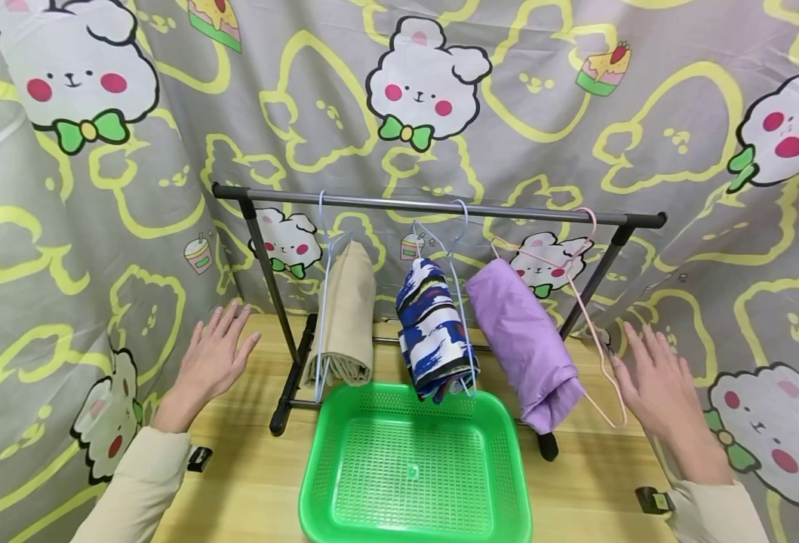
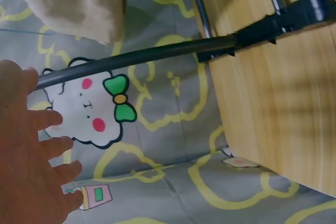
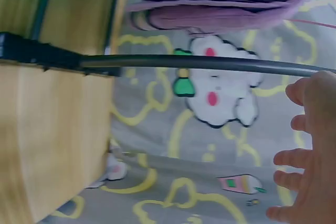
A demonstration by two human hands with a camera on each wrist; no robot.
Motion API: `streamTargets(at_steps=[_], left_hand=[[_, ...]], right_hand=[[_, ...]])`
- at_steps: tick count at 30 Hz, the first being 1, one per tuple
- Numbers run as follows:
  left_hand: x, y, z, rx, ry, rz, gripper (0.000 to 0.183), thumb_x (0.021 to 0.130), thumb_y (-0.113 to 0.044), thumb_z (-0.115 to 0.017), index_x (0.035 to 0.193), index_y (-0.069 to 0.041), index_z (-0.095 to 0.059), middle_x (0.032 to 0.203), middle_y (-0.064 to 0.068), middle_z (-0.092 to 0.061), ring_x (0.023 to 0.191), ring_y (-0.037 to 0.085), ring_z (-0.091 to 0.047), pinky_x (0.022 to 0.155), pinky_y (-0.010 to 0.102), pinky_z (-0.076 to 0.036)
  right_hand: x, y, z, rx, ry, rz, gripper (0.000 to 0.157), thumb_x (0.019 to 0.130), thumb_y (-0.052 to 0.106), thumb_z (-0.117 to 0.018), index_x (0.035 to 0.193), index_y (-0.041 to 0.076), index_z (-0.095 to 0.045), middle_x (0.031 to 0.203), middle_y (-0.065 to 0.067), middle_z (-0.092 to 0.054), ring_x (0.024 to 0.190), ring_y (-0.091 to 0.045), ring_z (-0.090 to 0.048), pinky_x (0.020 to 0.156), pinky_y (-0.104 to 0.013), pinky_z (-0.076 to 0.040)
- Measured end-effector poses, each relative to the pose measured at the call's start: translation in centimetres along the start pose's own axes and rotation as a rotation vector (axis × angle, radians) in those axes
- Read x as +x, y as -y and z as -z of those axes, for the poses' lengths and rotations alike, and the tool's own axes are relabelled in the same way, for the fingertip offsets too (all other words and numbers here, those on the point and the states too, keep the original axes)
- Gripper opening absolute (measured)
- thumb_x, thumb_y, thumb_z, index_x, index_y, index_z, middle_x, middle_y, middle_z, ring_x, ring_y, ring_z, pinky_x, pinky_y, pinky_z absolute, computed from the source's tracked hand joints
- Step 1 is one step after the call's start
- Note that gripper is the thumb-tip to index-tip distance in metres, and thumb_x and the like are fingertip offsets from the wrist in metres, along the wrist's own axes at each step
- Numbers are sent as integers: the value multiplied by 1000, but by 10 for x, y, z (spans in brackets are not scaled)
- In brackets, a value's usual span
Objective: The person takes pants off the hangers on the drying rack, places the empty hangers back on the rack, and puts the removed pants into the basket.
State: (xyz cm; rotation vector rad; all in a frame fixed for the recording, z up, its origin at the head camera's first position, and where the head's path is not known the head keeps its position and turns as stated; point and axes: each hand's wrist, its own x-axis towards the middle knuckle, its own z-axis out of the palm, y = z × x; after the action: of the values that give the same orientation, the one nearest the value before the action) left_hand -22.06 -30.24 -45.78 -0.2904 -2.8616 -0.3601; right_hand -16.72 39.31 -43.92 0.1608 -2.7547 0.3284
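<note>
My left hand (image 1: pixel 213 356) is held out with straight fingers to the left of a dark metal clothes rack (image 1: pixel 399 204), holding nothing. On the rack's other side my right hand (image 1: pixel 659 385) is spread the same way, near the pink hanger (image 1: pixel 606 362). Three folded cloth items hang from the bar: a beige one (image 1: pixel 348 324) on a blue hanger (image 1: pixel 324 302), a blue, white and black patterned one (image 1: pixel 436 332) on another blue hanger (image 1: pixel 463 317), and a purple one (image 1: pixel 524 343) on the pink hanger. Both wrist views show the fingers apart, close to a rack post.
A green plastic basket (image 1: pixel 309 475) sits on the wooden table (image 1: pixel 236 467), in front of the rack. Grey curtain (image 1: pixel 542 45) with rabbit prints surrounds the table at the back and both sides. The rack's black feet (image 1: pixel 278 422) rest on the tabletop.
</note>
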Motion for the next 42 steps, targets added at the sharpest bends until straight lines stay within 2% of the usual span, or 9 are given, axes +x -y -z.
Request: streamTargets(at_steps=[5,9,13,17,21,30,32,39,42], left_hand=[[4,-7,3,-96,-50,-14,60,102,-44,-32,151,-10,-23,156,13,-14,141,38,-12,110,61,-9],[9,-15,6,-253,-104,-32,58,102,-38,-37,151,-12,-23,155,13,-19,140,38,-18,108,60,-17],[16,-23,8,-407,-144,-25,57,101,-36,-41,151,-15,-24,154,13,-24,138,39,-22,108,59,-20],[22,-31,7,-504,-165,2,56,101,-36,-42,151,-17,-24,152,13,-28,135,40,-27,106,61,-22],[28,-37,5,-618,-155,38,58,101,-38,-40,152,-17,-20,151,15,-28,133,39,-31,104,60,-27],[42,-65,20,-917,-189,80,58,100,-20,-45,150,-3,-19,148,26,-27,134,43,-29,108,56,-25],[46,-69,21,-937,-215,116,57,100,-18,-46,148,0,-21,146,28,-29,133,44,-31,108,55,-26],[67,-50,-11,-915,-348,233,45,100,-28,-45,140,-9,-40,134,20,-47,122,34,-46,103,48,-35],[73,-49,-14,-907,-387,264,40,99,-27,-48,132,-5,-48,127,19,-53,115,31,-51,98,45,-39]], right_hand=[[-3,16,25,73,-121,32,59,98,24,-46,151,15,-22,151,-24,-22,135,-48,-19,106,-67,-11],[-7,35,43,162,-266,64,55,96,18,-51,148,14,-33,147,-21,-34,129,-48,-32,106,-62,-20],[-11,54,59,220,-422,113,51,93,18,-56,142,11,-44,140,-18,-44,127,-40,-39,110,-50,-25],[-16,74,69,265,-494,123,50,91,20,-58,139,10,-48,133,-17,-52,124,-34,-45,109,-32,-30],[-18,89,71,312,-492,109,52,89,16,-61,139,12,-48,126,-20,-55,119,-27,-49,102,-15,-28],[-16,102,42,368,-422,46,61,85,6,-66,142,17,-45,119,-17,-57,98,-30,-55,84,-2,-32],[-15,103,37,372,-428,27,61,85,5,-66,141,18,-45,118,-16,-57,94,-27,-55,80,-1,-34],[-11,106,25,369,-475,-8,51,88,2,-62,136,13,-52,103,-14,-61,82,-3,-51,69,-6,-39],[-11,105,22,372,-478,-47,46,89,2,-60,134,13,-54,99,-13,-62,80,5,-48,66,-7,-39]])
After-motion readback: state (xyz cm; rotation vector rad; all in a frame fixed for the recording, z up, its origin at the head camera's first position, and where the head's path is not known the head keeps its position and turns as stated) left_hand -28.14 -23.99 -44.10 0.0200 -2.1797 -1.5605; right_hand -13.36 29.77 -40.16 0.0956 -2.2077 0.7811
